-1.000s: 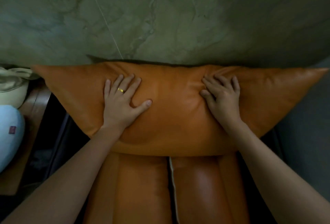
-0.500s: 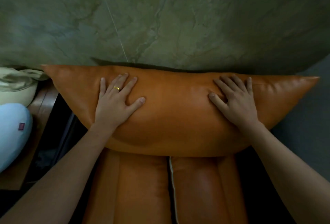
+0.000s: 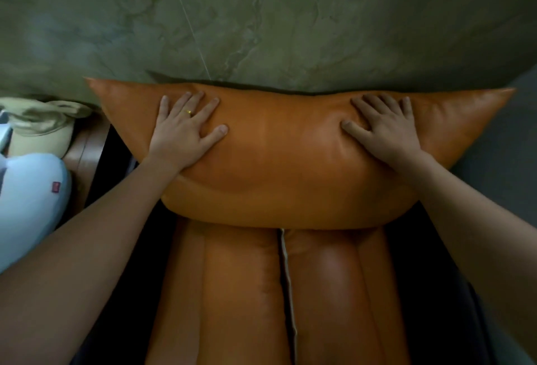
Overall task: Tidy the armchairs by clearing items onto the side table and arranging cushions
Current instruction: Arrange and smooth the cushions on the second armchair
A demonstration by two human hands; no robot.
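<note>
A wide orange leather cushion stands across the back of the armchair, against the green marbled wall. My left hand, with a gold ring, lies flat on the cushion's left half, fingers spread and straight. My right hand presses flat on the right half, its thumb denting the leather. Below the cushion runs the armchair's orange leather seat, with a pale seam down its middle.
At the left edge a wooden side table carries a beige cap and a pale blue soft item with a small red tag. The green marbled wall rises close behind the cushion. Dark gaps flank the seat.
Both hands stay flat on the cushion. My right hand has slid outward along it over the past second, and the cushion sits a little lower in view.
</note>
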